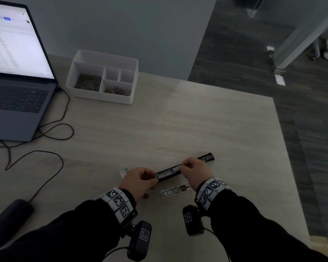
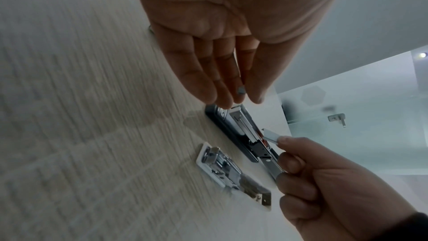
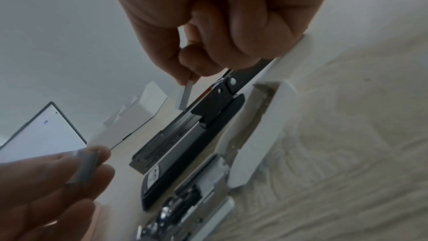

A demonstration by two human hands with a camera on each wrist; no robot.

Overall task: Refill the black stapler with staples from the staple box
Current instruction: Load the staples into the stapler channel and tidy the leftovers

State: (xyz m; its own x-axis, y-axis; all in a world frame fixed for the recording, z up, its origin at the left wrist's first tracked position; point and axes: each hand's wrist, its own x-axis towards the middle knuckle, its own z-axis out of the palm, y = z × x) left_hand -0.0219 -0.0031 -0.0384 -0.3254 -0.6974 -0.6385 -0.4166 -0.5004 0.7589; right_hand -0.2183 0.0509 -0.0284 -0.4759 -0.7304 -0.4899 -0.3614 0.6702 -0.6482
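1. The stapler (image 1: 186, 167) lies opened flat on the table (image 1: 197, 120), its long axis running from near-left to far-right across the person's front. Its open channel faces up between the two hands.

2. The right hand (image 1: 195, 172) pinches a short strip of staples (image 3: 185, 94) between thumb and forefinger, the other fingers curled in. The strip hangs slanted, its lower end just above the channel near the hinge.

3. The left hand (image 1: 138, 183) holds a second strip (image 3: 85, 166) between thumb and fingertips, the fingers fairly straight, just above the stapler's near-left end. The left wrist view shows only the strip's end (image 2: 241, 90) between the fingertips.

4. The relation that matters: the right hand's strip stands tilted against the channel's long axis, not parallel to it. Judged from this, it must be turned down to lie along the channel before it can seat. The right hand is nearer the hinge end, the left nearer the front.

5. A second, white stapler (image 1: 175, 191) lies open just beside the black one, on the person's side and parallel to it.

6. The staple box (image 1: 124, 172) shows only as a pale corner behind the left hand. Whether it is open cannot be told.

7. A tray (image 1: 102, 76) and laptop (image 1: 17, 72) sit well away at far left.
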